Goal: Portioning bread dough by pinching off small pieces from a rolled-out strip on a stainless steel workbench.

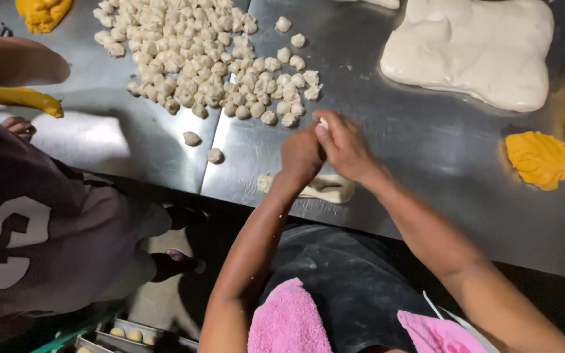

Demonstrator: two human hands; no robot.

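Together, left hand (300, 155) and right hand (344, 145) pinch white dough (324, 122).

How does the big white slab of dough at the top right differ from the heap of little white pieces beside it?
The white slab is one broad, smooth, flattish mass; the heap of small pieces is many separate, rounded lumps. The slab lies at the far right of the steel table, the heap toward the left. Both are the same pale dough colour and rest on that table, untouched by the hands.
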